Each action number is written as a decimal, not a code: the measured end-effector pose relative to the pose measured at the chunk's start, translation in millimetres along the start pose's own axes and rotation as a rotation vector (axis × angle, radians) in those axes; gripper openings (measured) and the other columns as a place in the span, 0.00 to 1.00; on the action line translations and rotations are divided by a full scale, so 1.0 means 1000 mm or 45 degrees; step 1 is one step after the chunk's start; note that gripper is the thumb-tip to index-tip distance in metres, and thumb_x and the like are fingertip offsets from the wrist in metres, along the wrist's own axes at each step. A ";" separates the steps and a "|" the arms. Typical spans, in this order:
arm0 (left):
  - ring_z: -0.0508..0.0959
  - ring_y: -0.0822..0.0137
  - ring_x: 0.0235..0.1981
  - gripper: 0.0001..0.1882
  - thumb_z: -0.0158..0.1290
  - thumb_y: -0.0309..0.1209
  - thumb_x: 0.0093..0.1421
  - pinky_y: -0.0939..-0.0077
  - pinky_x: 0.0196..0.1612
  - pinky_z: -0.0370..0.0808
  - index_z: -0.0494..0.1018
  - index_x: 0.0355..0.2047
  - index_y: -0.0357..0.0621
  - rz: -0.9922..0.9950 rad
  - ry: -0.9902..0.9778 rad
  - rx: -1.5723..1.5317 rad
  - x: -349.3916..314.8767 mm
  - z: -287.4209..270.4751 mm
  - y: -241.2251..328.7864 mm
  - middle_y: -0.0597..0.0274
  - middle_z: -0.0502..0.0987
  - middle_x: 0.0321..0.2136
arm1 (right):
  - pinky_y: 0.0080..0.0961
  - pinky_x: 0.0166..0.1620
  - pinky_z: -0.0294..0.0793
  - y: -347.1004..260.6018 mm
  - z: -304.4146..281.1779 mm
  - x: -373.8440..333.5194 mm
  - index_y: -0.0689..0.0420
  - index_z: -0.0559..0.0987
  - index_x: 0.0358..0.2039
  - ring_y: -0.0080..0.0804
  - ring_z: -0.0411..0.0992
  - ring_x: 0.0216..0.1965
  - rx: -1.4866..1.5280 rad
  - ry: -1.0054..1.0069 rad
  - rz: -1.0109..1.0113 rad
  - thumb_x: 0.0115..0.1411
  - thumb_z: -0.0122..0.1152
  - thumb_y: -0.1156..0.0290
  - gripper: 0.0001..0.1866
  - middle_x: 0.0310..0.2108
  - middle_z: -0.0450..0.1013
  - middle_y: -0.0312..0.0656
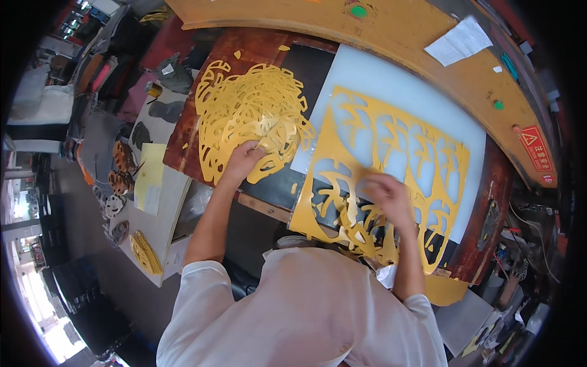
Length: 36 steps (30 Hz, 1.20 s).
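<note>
A heaped pile of thin yellow cut-out pieces (244, 104) lies on the left part of the reddish-brown table. At the pile's near edge my left hand (243, 160) is closed on a shiny yellow cut-out piece (278, 134). To the right lies a large yellow sheet (324, 131) with rows of curved openings, partly on a white board (361, 67) and partly over the table's near edge. My right hand (388, 194) hovers over the middle of this sheet, its fingers smeared by motion. Whether it holds anything does not show.
An orange machine beam (391, 43) with green buttons and a paper sheet (458, 41) crosses the far side. On the left, a side table (174, 211) carries a stack of yellow pieces (145, 252) and metal-looking shapes. Small yellow scraps dot the brown table (183, 144).
</note>
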<state>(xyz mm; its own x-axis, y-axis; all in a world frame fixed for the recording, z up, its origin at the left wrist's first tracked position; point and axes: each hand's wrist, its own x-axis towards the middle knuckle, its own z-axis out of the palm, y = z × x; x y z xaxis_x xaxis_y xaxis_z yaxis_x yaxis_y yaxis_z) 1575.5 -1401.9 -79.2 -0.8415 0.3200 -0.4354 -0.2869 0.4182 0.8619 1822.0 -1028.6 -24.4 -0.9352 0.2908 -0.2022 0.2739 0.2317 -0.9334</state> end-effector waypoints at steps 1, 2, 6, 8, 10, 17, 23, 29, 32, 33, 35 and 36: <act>0.83 0.75 0.40 0.16 0.55 0.33 0.75 0.80 0.47 0.79 0.80 0.55 0.32 0.021 -0.037 -0.101 0.006 0.000 0.004 0.63 0.85 0.41 | 0.25 0.42 0.79 -0.023 0.043 0.023 0.59 0.86 0.52 0.25 0.77 0.36 0.027 -0.115 -0.125 0.69 0.65 0.73 0.12 0.40 0.83 0.40; 0.84 0.75 0.40 0.16 0.55 0.32 0.76 0.80 0.47 0.79 0.79 0.55 0.32 0.032 -0.090 -0.207 0.007 0.000 0.007 0.63 0.85 0.41 | 0.26 0.43 0.79 -0.041 0.083 0.046 0.60 0.85 0.51 0.23 0.78 0.37 0.040 -0.193 -0.118 0.70 0.65 0.71 0.12 0.39 0.83 0.41; 0.86 0.70 0.41 0.15 0.57 0.32 0.75 0.71 0.48 0.85 0.80 0.55 0.34 -0.199 -0.274 -0.552 -0.005 0.005 0.011 0.61 0.85 0.44 | 0.44 0.48 0.81 -0.069 0.189 0.098 0.61 0.85 0.45 0.58 0.80 0.42 -0.108 -0.086 -0.356 0.66 0.65 0.69 0.11 0.41 0.81 0.55; 0.85 0.67 0.40 0.15 0.59 0.32 0.74 0.66 0.45 0.87 0.80 0.54 0.36 -0.268 -0.249 -0.674 -0.013 0.015 0.005 0.61 0.84 0.44 | 0.48 0.47 0.80 -0.061 0.208 0.102 0.62 0.84 0.42 0.60 0.79 0.41 -0.383 -0.086 -0.406 0.66 0.65 0.70 0.09 0.40 0.80 0.56; 0.85 0.68 0.39 0.13 0.59 0.32 0.74 0.68 0.45 0.86 0.81 0.51 0.35 -0.357 -0.232 -0.709 -0.016 0.025 -0.003 0.62 0.84 0.42 | 0.51 0.43 0.80 -0.053 0.217 0.098 0.61 0.83 0.40 0.61 0.80 0.40 -0.459 -0.061 -0.382 0.65 0.65 0.69 0.08 0.38 0.79 0.56; 0.77 0.76 0.31 0.15 0.57 0.32 0.73 0.78 0.36 0.75 0.79 0.50 0.30 -0.172 0.028 -0.519 -0.016 0.040 -0.008 0.64 0.82 0.36 | 0.43 0.39 0.80 -0.082 0.191 0.074 0.60 0.84 0.36 0.51 0.80 0.33 -0.434 -0.411 -0.135 0.63 0.69 0.68 0.08 0.33 0.81 0.51; 0.78 0.74 0.25 0.15 0.54 0.33 0.75 0.77 0.29 0.75 0.77 0.55 0.35 -0.153 -0.335 -0.227 -0.008 0.027 0.024 0.66 0.78 0.28 | 0.36 0.37 0.78 -0.073 0.153 0.075 0.59 0.85 0.36 0.41 0.79 0.30 -0.424 -0.652 -0.003 0.65 0.64 0.70 0.06 0.28 0.80 0.51; 0.76 0.77 0.27 0.15 0.52 0.33 0.77 0.79 0.27 0.73 0.78 0.54 0.36 -0.143 -0.368 -0.339 -0.022 0.034 0.042 0.68 0.77 0.29 | 0.30 0.44 0.82 -0.051 0.170 0.103 0.63 0.84 0.54 0.28 0.82 0.38 0.167 -0.022 -0.109 0.67 0.64 0.73 0.17 0.38 0.81 0.49; 0.77 0.78 0.31 0.16 0.52 0.33 0.77 0.79 0.30 0.75 0.79 0.56 0.36 -0.135 -0.364 -0.305 -0.030 0.041 0.039 0.68 0.79 0.33 | 0.28 0.46 0.82 -0.050 0.174 0.105 0.64 0.82 0.59 0.28 0.82 0.39 -0.011 -0.168 -0.107 0.66 0.67 0.71 0.21 0.45 0.83 0.48; 0.78 0.78 0.33 0.16 0.51 0.32 0.77 0.78 0.31 0.76 0.79 0.57 0.36 -0.110 -0.359 -0.256 -0.032 0.043 0.038 0.67 0.80 0.35 | 0.28 0.46 0.81 -0.051 0.174 0.103 0.63 0.84 0.55 0.32 0.82 0.38 -0.094 -0.158 -0.079 0.66 0.67 0.70 0.19 0.43 0.84 0.48; 0.78 0.78 0.36 0.16 0.51 0.31 0.76 0.77 0.32 0.77 0.80 0.57 0.36 -0.114 -0.326 -0.239 -0.034 0.043 0.034 0.67 0.81 0.39 | 0.23 0.41 0.77 -0.053 0.169 0.099 0.66 0.85 0.52 0.25 0.77 0.33 0.018 -0.122 0.052 0.67 0.69 0.72 0.15 0.35 0.81 0.40; 0.78 0.78 0.36 0.16 0.51 0.30 0.76 0.77 0.33 0.77 0.80 0.56 0.35 -0.142 -0.297 -0.270 -0.035 0.041 0.033 0.66 0.82 0.39 | 0.20 0.38 0.75 -0.054 0.165 0.097 0.67 0.85 0.50 0.21 0.74 0.31 0.122 -0.128 0.061 0.68 0.69 0.73 0.14 0.32 0.79 0.37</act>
<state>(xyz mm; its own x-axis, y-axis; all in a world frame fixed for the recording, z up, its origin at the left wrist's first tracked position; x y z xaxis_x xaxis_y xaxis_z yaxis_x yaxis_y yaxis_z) 1614.4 -1364.1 -46.7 -0.6789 0.4784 -0.5570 -0.4813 0.2830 0.8296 1679.8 -1166.3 -42.5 -0.9406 0.2039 -0.2715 0.3006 0.1285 -0.9451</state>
